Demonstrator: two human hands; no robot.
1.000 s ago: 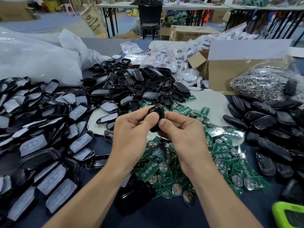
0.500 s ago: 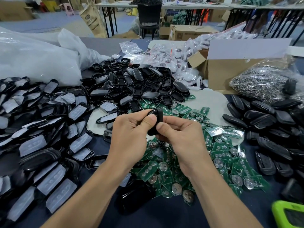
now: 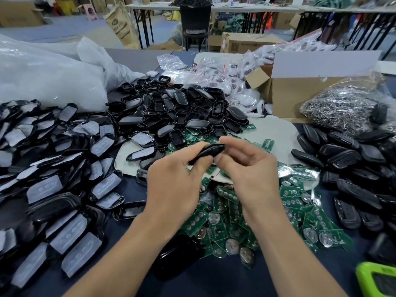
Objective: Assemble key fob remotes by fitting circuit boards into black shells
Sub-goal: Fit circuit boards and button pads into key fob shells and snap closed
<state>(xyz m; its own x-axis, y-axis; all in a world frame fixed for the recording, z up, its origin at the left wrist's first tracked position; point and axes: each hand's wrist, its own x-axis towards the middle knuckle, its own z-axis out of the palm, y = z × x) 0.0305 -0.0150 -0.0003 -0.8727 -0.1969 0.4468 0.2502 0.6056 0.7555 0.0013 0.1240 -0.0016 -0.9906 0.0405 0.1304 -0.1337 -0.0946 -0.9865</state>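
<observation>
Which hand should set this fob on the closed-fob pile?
Right, probably. The closed fobs lie on that side, past the right hand, which pinches the fob at its end. The left hand would have to cross the circuit boards.

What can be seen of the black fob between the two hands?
The fob is a slim, glossy black shell, plastic by its look, seen from its edge and tilted, right end higher. It is held above the green boards. The left hand pinches its lower end; the right hand pinches its upper end. Motion blur hides finer detail.
</observation>
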